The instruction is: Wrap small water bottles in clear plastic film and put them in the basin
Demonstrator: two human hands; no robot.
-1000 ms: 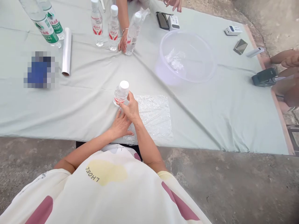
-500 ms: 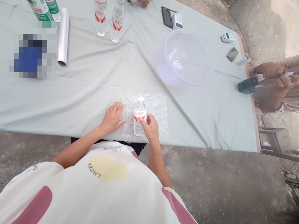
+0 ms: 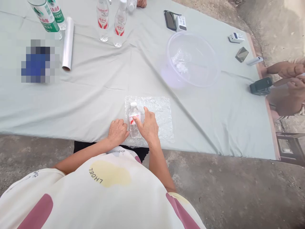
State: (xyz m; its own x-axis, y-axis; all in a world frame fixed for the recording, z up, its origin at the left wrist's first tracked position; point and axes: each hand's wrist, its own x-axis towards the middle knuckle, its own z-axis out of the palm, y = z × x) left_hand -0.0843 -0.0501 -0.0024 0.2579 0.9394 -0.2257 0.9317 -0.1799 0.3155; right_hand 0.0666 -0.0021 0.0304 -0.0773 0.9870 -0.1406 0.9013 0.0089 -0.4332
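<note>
A small clear water bottle (image 3: 135, 128) with a white cap and a red-and-white label lies on a crinkled sheet of plastic film (image 3: 163, 116) at the table's near edge. My right hand (image 3: 149, 125) is over the bottle's right side, its thumb across the label and its fingers stretched out and apart. At the film's left edge, my left hand (image 3: 118, 131) has its fingers curled closed on the film; its fingertips are mostly hidden.
A translucent basin (image 3: 202, 83) holding crumpled plastic stands beyond the film. A roll of cling film (image 3: 68, 44), two label-wrapped bottles (image 3: 119, 27) and green-labelled bottles (image 3: 47, 19) are farther left. Small devices lie rightward, near another person's hands (image 3: 293, 74).
The bottle has moved left on the film, nearer its left edge. My right hand has loosened and spread its fingers. My left hand has gone from flat and spread to curled.
</note>
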